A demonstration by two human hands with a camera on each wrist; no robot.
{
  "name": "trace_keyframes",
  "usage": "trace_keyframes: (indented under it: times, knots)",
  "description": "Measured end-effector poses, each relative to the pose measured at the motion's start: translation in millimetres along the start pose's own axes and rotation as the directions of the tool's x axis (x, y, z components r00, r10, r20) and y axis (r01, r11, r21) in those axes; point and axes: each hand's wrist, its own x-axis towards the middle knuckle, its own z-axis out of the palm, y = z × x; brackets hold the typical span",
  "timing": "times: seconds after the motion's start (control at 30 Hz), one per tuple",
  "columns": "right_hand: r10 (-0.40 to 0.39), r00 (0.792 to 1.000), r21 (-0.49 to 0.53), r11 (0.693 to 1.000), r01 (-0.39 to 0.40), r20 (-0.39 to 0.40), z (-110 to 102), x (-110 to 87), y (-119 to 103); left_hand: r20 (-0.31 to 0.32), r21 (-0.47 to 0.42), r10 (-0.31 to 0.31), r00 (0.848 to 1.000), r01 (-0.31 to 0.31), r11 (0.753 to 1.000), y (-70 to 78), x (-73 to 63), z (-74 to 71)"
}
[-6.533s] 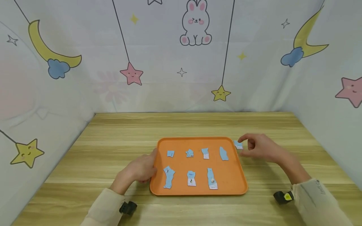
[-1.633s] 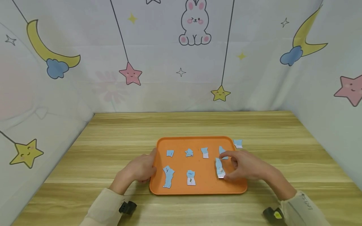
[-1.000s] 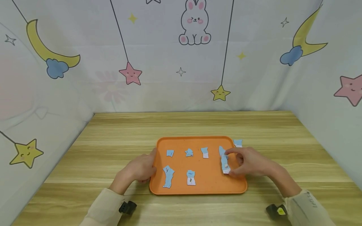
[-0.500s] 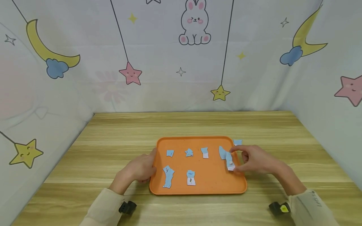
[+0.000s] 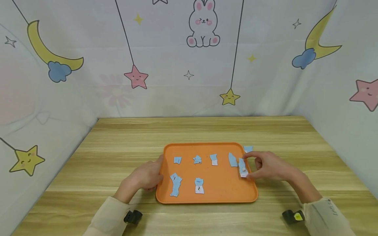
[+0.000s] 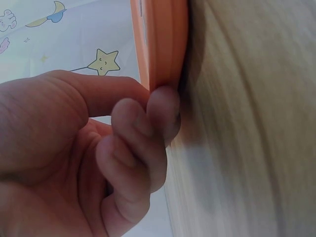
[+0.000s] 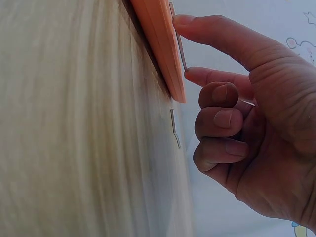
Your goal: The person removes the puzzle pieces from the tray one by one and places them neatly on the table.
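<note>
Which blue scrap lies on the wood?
The scrap just outside the orange tray, at its far right corner; the others lie inside, except one the right hand holds.

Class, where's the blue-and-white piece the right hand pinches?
In the head view, that piece is by the orange rectangular tray's right rim, right of the pointed blue piece.

Table's (image 5: 133, 134) got that yellowish wood-grain look. There's an orange tray (image 5: 224, 193) sitting on it, roughly midway between the left and right edges, well off the back edge, plus a blue scrap (image 5: 248, 148) just beside it, toward the right edge.
</note>
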Motion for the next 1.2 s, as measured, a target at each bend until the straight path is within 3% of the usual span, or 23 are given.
trace_keyframes:
  times: [0.5, 1.2]
  knots:
    - [-0.05, 0.998, 0.013, 0.999, 0.051, -0.022, -4, -2.2, 10, -0.005, 0.011, 0.005, 1.0, -0.005, 1.0, -0.1, 0.3, 0.3]
    - [0.018, 0.998, 0.081, 0.997, -0.014, -0.055, -18, -9.6, 36, 0.002, -0.004, 0.006, 1.0, -0.006, 1.0, -0.5, 0.2, -0.2]
